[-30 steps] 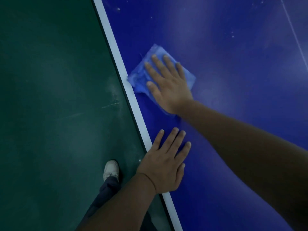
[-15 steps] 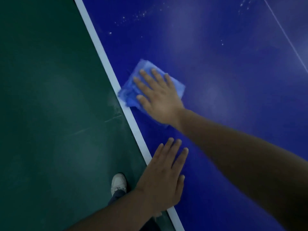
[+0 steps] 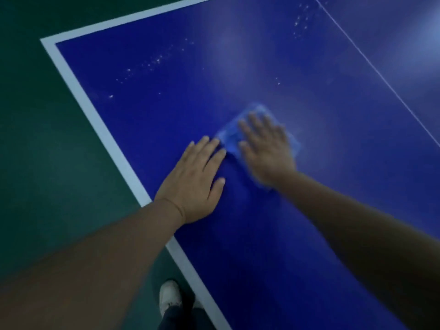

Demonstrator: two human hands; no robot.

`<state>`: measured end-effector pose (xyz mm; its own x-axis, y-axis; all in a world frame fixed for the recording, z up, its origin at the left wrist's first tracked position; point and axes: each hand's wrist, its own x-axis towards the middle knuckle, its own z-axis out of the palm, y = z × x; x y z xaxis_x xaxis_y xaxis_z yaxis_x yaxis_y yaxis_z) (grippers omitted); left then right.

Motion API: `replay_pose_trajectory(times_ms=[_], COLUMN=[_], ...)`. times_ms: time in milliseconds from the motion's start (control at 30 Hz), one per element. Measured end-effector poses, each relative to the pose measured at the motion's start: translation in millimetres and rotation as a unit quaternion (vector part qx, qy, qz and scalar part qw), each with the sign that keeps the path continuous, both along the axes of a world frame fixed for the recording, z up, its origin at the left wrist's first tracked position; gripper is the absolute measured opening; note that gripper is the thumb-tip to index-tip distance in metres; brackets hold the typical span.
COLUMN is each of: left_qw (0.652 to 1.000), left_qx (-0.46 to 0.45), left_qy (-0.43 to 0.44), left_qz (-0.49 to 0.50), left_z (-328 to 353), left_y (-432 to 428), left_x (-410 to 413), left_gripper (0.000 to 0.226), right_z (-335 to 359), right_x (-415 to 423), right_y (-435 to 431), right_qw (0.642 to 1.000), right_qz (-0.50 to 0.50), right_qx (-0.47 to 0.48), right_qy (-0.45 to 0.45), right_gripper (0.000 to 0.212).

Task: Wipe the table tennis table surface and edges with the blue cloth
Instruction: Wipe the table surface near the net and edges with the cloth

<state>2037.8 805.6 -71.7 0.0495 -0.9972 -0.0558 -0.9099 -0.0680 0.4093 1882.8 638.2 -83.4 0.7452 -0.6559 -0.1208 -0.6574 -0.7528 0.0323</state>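
Note:
The blue table tennis table (image 3: 285,234) fills the right of the view, with a white edge stripe (image 3: 95,117) down its left side and across the far end. A folded blue cloth (image 3: 229,135) lies on the surface well inside the stripe. My right hand (image 3: 266,151) presses flat on the cloth with straight fingers and looks motion-blurred. My left hand (image 3: 195,182) rests flat on the bare surface just left of the cloth, fingertips almost at its edge.
White specks (image 3: 152,63) dot the surface toward the far corner, and more specks (image 3: 301,20) lie near the thin white centre line (image 3: 381,77). Dark green floor (image 3: 47,163) lies left of the table. My white shoe (image 3: 169,296) stands below the table edge.
My right hand slid the cloth away from the white side stripe toward the table's middle. My left hand moved forward onto the blue surface. The view swung, so the far corner now shows.

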Motion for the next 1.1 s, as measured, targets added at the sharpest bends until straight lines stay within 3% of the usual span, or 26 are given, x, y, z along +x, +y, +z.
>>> replay_pose_trajectory(times_ms=[33,100,167,200,233,300,400,467,500,533,600,667,733,800,867,933,1000,1100], left_qw=[0.999,0.997,0.997,0.997,0.997,0.997,0.997,0.997,0.997,0.997,0.997,0.997,0.997,0.997,0.997,0.997,0.997,0.997], left_qx=[0.014,0.021,0.018,0.015,0.015,0.023,0.017,0.009,0.005,0.0,-0.004,-0.005,-0.003,-0.004,-0.003,-0.002,0.007,0.013], left_qy=[-0.029,-0.053,-0.056,-0.058,-0.059,-0.059,-0.061,-0.063,-0.064,-0.064,-0.061,-0.058,-0.057,-0.06,-0.065,-0.062,-0.06,-0.055], left_qz=[-0.023,-0.044,-0.043,-0.043,-0.046,-0.049,-0.047,-0.047,-0.048,-0.049,-0.05,-0.05,-0.051,-0.049,-0.047,-0.045,-0.046,-0.048], left_z=[-4,-11,-15,-16,-17,-15,-12,-14,-15,-17,-18,-18,-18,-18,-16,-15,-15,-16], left_y=[0,-1,-2,-4,-4,-4,-4,-5,-5,-6,-6,-7,-6,-6,-5,-6,-7,-6], left_x=[0,-1,0,1,1,1,0,0,0,0,0,1,1,2,1,0,0,0], left_gripper=[0.069,0.067,0.063,0.061,0.06,0.058,0.057,0.056,0.056,0.055,0.055,0.055,0.054,0.054,0.053,0.053,0.054,0.054], right_z=[-1,5,11,10,7,1,-8,-7,-7,-7,-4,3,1,-2,-8,-9,-4,-3], right_x=[-24,-65,-71,-55,-31,29,109,108,91,67,14,-14,7,52,94,104,84,29], right_y=[-34,-94,-129,-136,-139,-125,-75,-69,-85,-106,-155,-189,-185,-149,-94,-65,-88,-142], right_qw=[0.998,0.969,0.887,0.85,0.835,0.879,0.979,0.996,0.998,0.999,0.984,0.931,0.892,0.931,0.986,0.997,0.998,0.991], right_qz=[-0.048,-0.241,-0.461,-0.523,-0.544,-0.466,-0.184,-0.032,-0.014,-0.036,-0.174,-0.362,-0.446,-0.355,-0.146,0.018,0.031,-0.131], right_qx=[-0.03,-0.03,-0.007,0.003,0.007,0.016,0.031,0.058,0.047,0.018,-0.028,0.004,0.028,0.03,0.031,0.053,0.053,0.002], right_qy=[0.032,0.034,-0.032,-0.061,-0.079,-0.1,-0.078,-0.057,-0.036,-0.016,0.002,-0.039,-0.073,-0.082,-0.079,-0.045,-0.022,-0.014], right_gripper=[0.061,0.057,0.059,0.06,0.061,0.061,0.062,0.061,0.06,0.058,0.057,0.06,0.063,0.062,0.062,0.064,0.064,0.058])
